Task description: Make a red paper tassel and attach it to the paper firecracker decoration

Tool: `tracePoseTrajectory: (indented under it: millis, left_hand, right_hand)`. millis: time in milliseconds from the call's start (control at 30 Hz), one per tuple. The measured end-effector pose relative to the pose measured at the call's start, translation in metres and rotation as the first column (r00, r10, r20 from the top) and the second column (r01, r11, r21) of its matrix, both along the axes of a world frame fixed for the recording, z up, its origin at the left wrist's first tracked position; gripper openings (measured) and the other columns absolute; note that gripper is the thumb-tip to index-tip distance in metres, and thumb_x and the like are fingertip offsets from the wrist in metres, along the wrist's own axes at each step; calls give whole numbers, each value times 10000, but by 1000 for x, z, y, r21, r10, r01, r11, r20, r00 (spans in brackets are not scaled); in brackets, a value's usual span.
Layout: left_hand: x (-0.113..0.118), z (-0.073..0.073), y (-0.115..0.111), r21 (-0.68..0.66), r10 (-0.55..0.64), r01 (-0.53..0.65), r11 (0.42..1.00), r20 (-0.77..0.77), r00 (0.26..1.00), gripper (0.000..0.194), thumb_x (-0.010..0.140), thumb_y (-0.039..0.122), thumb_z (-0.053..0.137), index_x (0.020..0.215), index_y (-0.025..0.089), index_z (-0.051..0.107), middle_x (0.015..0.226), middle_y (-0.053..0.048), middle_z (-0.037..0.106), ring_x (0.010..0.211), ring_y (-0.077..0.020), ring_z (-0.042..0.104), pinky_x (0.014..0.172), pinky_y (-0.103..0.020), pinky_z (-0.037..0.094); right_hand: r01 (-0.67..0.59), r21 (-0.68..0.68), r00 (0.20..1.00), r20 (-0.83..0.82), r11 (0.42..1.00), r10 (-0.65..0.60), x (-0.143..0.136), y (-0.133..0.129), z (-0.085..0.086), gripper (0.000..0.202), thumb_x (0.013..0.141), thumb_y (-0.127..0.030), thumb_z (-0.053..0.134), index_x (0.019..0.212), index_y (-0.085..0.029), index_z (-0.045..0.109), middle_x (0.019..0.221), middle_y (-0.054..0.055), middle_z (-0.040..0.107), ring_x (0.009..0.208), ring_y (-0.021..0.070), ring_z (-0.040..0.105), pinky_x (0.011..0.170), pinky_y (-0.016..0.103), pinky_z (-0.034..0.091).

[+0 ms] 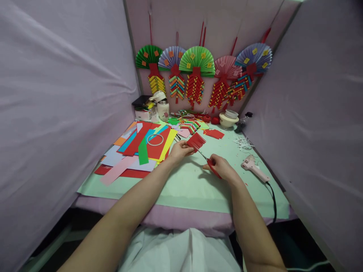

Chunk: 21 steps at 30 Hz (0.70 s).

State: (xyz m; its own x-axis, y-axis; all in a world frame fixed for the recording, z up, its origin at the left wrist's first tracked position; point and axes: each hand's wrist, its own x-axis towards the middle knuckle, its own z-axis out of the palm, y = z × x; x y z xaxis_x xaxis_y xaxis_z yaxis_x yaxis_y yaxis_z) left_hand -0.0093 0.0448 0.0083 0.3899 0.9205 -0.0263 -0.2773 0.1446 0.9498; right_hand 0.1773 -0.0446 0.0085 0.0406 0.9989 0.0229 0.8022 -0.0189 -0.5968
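Left fingers pinch fringed red paper; right fingers grip red scissors. Keep paper taut, cuts parallel and evenly spaced, stopping short of pinched edge.

Pale lilac fabric walls enclose a table with a light green cover over lilac cloth.

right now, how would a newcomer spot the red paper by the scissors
Over the pale green table cover, find the left hand. It holds the red paper, near the red-handled scissors. Unlike the red pieces lying flat beyond, this one is held and cut into a fringe.
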Motion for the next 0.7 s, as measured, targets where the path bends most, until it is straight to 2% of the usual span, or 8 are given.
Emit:
tracePoseTrajectory:
  millis: [200, 300, 400, 700]
  left_hand:
    - [0, -1, 1, -10, 3, -3, 1000, 4, 1000, 271, 640, 143, 749, 835, 120, 562, 771, -47, 664, 719, -138, 648, 745, -286, 531]
    - [-1, 1, 0, -47, 1, -2, 999, -21, 1000, 171, 708, 153, 702, 827, 106, 588, 786, -73, 673, 711, -139, 651, 738, -276, 534]
    - [-2, 3, -1, -85, -50, 46, 995, -44, 998, 90, 770, 155, 647, 811, 87, 603, 781, -102, 678, 717, -150, 659, 711, -253, 533]
    - [-3, -1, 3, -74, -114, 108, 991, -78, 990, 128, 764, 176, 676, 817, 68, 631, 830, -126, 688, 760, -168, 671, 735, -260, 532]
  right_hand:
    - [15, 10, 1000, 8, 1000, -15, 2, -1, 1, 409, 686, -587, 601, 665, -203, 464, 622, -15, 564, 551, 121, 417, 509, 239, 290]
    - [28, 24, 999, 16, 999, -28, 2, -1, 1, 418, 681, -594, 607, 659, -204, 458, 609, -22, 555, 554, 121, 410, 508, 239, 284]
    - [26, 30, 1000, 14, 999, -27, 1, -2, 1, 429, 676, -602, 607, 656, -204, 449, 605, -23, 547, 551, 119, 403, 503, 240, 280]
    - [0, -20, 1000, 24, 1000, 1, 1, -4, 4, 419, 668, -596, 605, 721, -200, 477, 693, -10, 582, 587, 124, 450, 530, 237, 297]
